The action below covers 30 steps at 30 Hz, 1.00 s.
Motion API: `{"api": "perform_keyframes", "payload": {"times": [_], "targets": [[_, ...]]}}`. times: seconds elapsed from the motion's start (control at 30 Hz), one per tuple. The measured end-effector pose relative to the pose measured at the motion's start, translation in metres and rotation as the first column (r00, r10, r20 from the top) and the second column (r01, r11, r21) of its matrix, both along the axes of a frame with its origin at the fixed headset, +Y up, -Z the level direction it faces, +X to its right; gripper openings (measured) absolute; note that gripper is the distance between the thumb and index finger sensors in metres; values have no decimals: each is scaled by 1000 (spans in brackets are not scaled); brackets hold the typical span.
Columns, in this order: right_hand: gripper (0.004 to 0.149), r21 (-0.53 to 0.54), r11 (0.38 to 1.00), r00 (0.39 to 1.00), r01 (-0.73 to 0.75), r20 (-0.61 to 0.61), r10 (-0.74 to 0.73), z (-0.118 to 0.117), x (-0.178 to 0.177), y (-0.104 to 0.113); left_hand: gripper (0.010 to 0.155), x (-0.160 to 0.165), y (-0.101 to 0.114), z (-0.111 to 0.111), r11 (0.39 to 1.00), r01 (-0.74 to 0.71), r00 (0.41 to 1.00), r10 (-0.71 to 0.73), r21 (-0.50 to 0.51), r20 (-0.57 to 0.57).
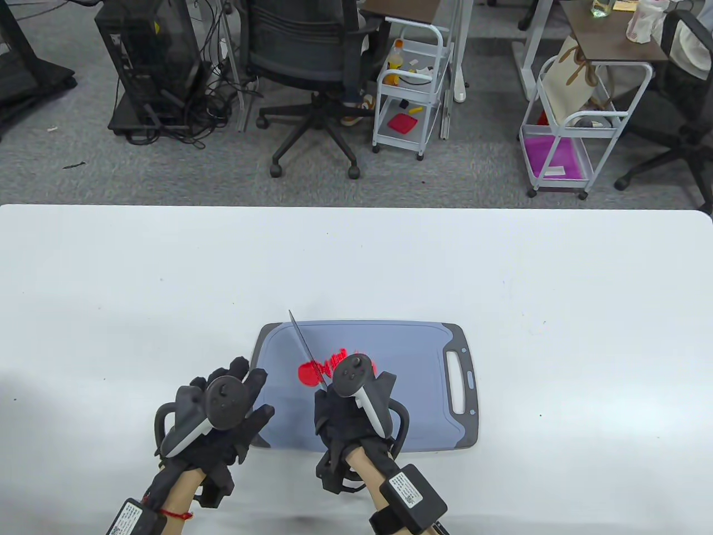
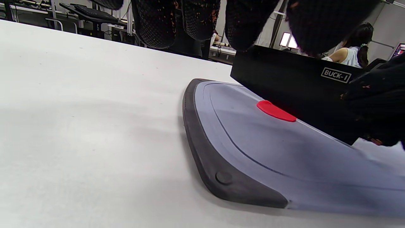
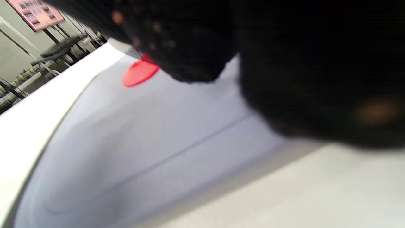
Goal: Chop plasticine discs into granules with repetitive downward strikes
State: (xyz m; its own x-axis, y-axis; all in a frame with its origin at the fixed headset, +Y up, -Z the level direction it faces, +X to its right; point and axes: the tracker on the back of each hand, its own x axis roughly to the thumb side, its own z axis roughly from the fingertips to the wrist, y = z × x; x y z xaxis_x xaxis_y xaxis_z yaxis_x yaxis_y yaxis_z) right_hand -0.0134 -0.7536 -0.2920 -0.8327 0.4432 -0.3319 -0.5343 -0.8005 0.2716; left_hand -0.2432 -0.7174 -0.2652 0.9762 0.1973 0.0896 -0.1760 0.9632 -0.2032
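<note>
A red plasticine disc [image 1: 308, 373] lies on the grey cutting board [image 1: 406, 356], with chopped red bits [image 1: 337, 357] to its right. My right hand [image 1: 348, 415] grips a cleaver handle; the black blade [image 1: 306, 348] stands across the disc. The blade [image 2: 284, 79] and the disc [image 2: 276, 110] also show in the left wrist view. My left hand [image 1: 223, 412] is open, fingers spread, at the board's left front corner, holding nothing. In the right wrist view the disc [image 3: 139, 72] lies beyond my dark glove.
The board [image 2: 240, 148] lies on a white table [image 1: 139, 290], its handle slot [image 1: 458, 382] to the right. An office chair [image 1: 312, 61], carts and a computer tower stand on the floor beyond the table's far edge.
</note>
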Motion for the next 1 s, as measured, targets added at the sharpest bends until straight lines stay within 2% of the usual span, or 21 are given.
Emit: {"api": "perform_keyframes", "payload": {"times": [0.1,0.17,0.23,0.3,0.37,0.4,0.57,0.63,0.73,0.83,1.0], "targets": [[50,-99,995,999,-34,-6,34,-6,-7,2,71,-4,0,-3,999,-48,999,48,-18,-20],[51,-118,993,1000,-21,2,22,-8,-6,1,71,-5,0,-4,998,-59,998,58,-21,-21],[50,-60,996,997,69,40,-67,-8,0,-9,71,-5,0,-4,998,-56,998,56,-23,-19],[50,-64,996,997,67,42,-64,-8,0,-8,71,-5,1,-4,998,-53,998,52,-20,-18],[50,46,991,989,122,77,-126,-7,1,-14,71,-5,0,-4,999,-51,999,50,-18,-20],[49,62,989,988,137,66,-141,-8,2,-14,71,-6,0,-4,999,-42,999,42,-14,-18],[50,72,988,990,138,22,-140,-2,6,-2,71,-9,0,-3,1000,-21,999,21,-5,-30],[50,44,995,996,94,-5,-94,2,5,3,71,-7,0,-3,1000,-25,999,24,-6,-28],[51,26,997,997,79,-16,-78,4,2,1,72,-6,0,-3,1000,-14,1000,13,-5,-27],[51,26,1000,1000,-1,-22,2,4,-3,-2,72,-5,0,-3,1000,-14,1000,14,-7,-26],[53,-145,988,998,-60,-27,57,-8,-12,3,71,-4,-3,-5,994,-89,996,88,-62,-22]]}}
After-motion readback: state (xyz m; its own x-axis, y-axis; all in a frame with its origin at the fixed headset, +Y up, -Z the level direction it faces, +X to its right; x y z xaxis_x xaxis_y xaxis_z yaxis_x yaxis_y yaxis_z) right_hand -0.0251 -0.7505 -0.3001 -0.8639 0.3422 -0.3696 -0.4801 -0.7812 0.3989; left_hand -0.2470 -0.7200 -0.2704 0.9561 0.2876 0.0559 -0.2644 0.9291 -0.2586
